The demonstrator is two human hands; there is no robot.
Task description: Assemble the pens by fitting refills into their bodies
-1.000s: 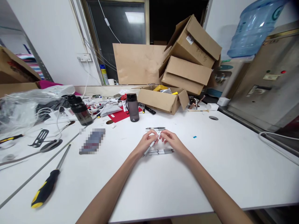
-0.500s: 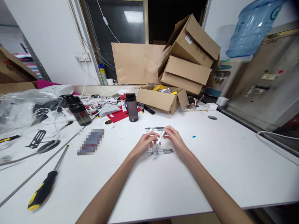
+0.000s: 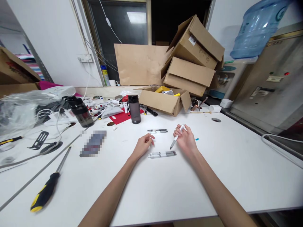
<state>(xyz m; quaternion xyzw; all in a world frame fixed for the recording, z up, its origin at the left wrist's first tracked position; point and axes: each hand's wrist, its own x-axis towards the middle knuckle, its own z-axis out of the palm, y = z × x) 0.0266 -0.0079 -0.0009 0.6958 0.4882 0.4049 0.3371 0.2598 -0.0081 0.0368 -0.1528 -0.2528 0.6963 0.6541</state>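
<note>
My right hand (image 3: 187, 140) is closed around a white pen (image 3: 174, 141), whose grey tip points down and toward the left. To its left, my left hand (image 3: 143, 145) rests on the white table (image 3: 151, 189) with loosely bent fingers, holding nothing. Just below the hands lie grey-and-white pens (image 3: 163, 154), side by side and roughly level. Farther back, beyond my left fingertips, more grey-and-white pens (image 3: 157, 130) lie close together. A gap separates both hands from the pens on the table.
A yellow-and-black screwdriver (image 3: 48, 186) and a blurred-out flat object (image 3: 93, 144) lie at left. Dark bottles (image 3: 134, 110), a remote (image 3: 151, 111), cables and an open cardboard box (image 3: 163, 102) line the back. A small blue piece (image 3: 197, 139) lies right of my right hand.
My hands have moved apart. The pen that was between both hands is now in my right hand alone, farther right, its tip uncovered to view. My left hand has let go.
</note>
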